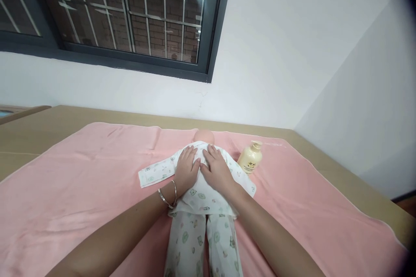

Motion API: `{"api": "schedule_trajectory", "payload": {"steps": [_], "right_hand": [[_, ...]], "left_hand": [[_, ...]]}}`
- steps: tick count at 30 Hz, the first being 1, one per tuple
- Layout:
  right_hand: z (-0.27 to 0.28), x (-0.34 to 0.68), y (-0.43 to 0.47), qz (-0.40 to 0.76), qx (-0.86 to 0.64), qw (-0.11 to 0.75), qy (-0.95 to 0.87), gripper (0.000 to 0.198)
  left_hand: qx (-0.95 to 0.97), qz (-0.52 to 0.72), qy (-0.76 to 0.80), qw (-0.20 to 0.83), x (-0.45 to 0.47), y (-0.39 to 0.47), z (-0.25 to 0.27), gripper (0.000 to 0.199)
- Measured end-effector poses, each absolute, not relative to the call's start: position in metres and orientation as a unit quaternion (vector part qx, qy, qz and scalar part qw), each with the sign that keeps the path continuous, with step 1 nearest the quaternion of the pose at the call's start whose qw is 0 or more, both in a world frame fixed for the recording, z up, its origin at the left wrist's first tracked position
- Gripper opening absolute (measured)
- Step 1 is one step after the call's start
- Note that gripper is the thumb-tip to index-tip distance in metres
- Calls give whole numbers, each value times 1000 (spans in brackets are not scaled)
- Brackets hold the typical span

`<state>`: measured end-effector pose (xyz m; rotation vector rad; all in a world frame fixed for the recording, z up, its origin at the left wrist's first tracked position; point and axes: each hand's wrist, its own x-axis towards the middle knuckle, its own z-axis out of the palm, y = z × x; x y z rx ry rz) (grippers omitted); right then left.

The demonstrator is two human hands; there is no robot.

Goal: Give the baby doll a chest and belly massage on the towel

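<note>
A baby doll lies stretched out on a pink blanket point(107, 190), its bare round head point(204, 136) pointing away from me. It is dressed in a white printed long-sleeved top point(201, 199) and matching trousers point(186, 242). My left hand point(187, 168) rests flat on the left side of the upper body, fingers stretched out. On the right side my right hand point(217, 170) lies flat too, its fingers slightly spread. Both thumbs come close together in the middle. One sleeve point(157, 172) reaches out to the left. Neither hand grasps anything.
A cream pump bottle point(250, 158) stands on the blanket close to the doll's right-hand sleeve. The blanket covers a light wooden table point(266, 131) against a white wall point(260, 52). Above it is a dark-framed window point(130, 62) with metal bars.
</note>
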<state>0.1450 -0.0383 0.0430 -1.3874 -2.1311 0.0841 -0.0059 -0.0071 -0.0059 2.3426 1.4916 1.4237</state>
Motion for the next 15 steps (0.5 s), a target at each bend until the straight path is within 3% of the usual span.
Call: {"api": "schedule_trajectory", "payload": {"steps": [4, 10, 15], "right_hand": [[46, 144, -43, 20, -539, 330, -774, 50], [68, 148, -51, 49, -514, 228, -826, 53], [119, 191, -59, 63, -554, 281, -781, 60]], "left_hand": [[755, 451, 476, 6, -7, -7, -5, 40], [773, 413, 481, -9, -10, -9, 7, 40], [765, 413, 492, 51, 4, -26, 42, 48]]}}
